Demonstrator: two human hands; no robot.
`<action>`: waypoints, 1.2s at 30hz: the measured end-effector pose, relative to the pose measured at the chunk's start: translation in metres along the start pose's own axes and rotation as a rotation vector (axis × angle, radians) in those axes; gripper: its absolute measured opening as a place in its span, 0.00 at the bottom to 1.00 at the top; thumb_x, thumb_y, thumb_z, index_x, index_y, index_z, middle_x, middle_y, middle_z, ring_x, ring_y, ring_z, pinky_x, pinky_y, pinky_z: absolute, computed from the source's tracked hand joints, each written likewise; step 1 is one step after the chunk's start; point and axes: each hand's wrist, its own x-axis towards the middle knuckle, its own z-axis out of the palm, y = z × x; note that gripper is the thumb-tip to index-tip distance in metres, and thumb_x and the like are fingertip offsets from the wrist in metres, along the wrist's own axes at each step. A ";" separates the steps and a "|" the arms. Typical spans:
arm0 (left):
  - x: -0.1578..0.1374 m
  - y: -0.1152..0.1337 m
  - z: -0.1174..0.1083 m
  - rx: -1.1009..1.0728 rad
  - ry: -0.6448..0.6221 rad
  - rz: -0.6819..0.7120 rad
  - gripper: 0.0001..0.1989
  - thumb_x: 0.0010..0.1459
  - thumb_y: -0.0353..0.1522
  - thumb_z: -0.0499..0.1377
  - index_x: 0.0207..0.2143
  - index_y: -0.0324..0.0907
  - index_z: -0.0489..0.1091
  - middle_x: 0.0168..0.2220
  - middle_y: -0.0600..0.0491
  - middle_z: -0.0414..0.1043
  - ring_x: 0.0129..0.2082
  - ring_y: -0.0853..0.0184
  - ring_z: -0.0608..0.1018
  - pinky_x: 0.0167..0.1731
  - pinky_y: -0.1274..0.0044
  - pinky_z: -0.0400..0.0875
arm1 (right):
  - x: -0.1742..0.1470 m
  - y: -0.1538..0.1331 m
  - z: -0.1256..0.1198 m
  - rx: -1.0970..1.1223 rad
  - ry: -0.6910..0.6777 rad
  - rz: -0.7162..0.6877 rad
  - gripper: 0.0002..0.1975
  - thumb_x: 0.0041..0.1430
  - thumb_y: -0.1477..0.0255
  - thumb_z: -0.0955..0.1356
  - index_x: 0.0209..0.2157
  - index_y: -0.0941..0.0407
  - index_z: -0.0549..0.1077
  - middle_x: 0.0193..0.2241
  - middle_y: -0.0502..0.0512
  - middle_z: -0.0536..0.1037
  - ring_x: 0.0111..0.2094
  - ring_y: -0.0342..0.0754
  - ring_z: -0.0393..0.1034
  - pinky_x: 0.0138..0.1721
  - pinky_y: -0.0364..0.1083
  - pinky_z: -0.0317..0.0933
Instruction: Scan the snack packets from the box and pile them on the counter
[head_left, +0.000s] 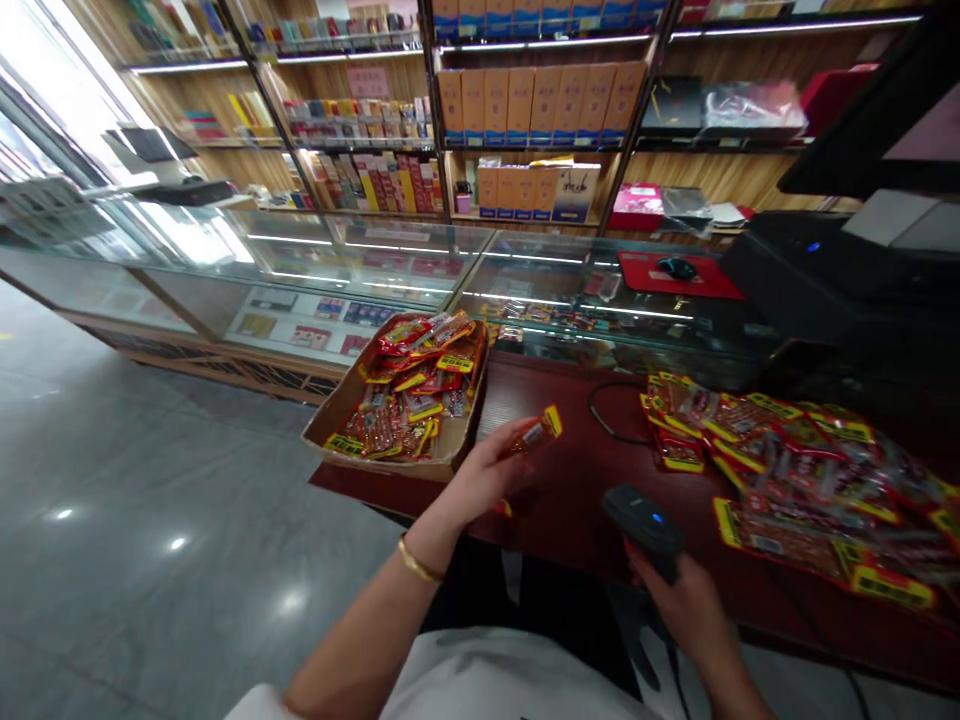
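Observation:
My left hand [484,470] holds a red and yellow snack packet [536,433] just above the dark red counter [570,480], to the right of a cardboard box [341,400] full of several similar packets. My right hand [686,600] grips a black handheld barcode scanner [643,520] with a small blue light, its head aimed toward the held packet. A loose heap of the same snack packets [795,470] lies on the counter to the right of the scanner.
A black cable [604,420] loops on the counter behind my hands. A glass display case [375,260] runs behind the counter, with a mouse on a red pad [679,270] and a black register [832,270]. Shelves of boxed goods [532,100] line the wall.

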 end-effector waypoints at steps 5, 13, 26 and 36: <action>0.071 -0.063 0.022 -0.338 -0.143 -0.240 0.39 0.43 0.22 0.59 0.61 0.45 0.70 0.61 0.44 0.72 0.57 0.55 0.77 0.44 0.74 0.74 | -0.002 -0.025 -0.008 0.017 -0.048 -0.123 0.21 0.56 0.52 0.70 0.30 0.56 0.81 0.24 0.58 0.84 0.28 0.58 0.81 0.35 0.50 0.73; 0.084 -0.063 -0.003 -0.480 -0.259 -0.258 0.45 0.33 0.19 0.55 0.60 0.40 0.72 0.57 0.41 0.76 0.56 0.53 0.78 0.51 0.70 0.73 | -0.005 -0.056 -0.013 0.003 0.064 -0.175 0.24 0.60 0.49 0.69 0.33 0.56 0.83 0.28 0.60 0.85 0.31 0.57 0.81 0.36 0.49 0.73; 0.093 -0.073 -0.007 -0.444 -0.239 -0.308 0.42 0.31 0.20 0.54 0.54 0.41 0.76 0.51 0.44 0.80 0.51 0.55 0.80 0.44 0.70 0.78 | -0.006 -0.036 -0.014 -0.135 0.056 -0.207 0.28 0.63 0.46 0.66 0.34 0.56 0.84 0.30 0.62 0.86 0.34 0.60 0.82 0.41 0.52 0.74; 0.091 -0.072 -0.004 -0.401 -0.192 -0.306 0.40 0.30 0.20 0.54 0.52 0.36 0.76 0.46 0.43 0.82 0.46 0.54 0.81 0.45 0.67 0.77 | -0.004 -0.024 -0.024 -0.209 -0.013 -0.271 0.25 0.64 0.49 0.66 0.34 0.55 0.84 0.29 0.61 0.86 0.30 0.58 0.83 0.33 0.48 0.76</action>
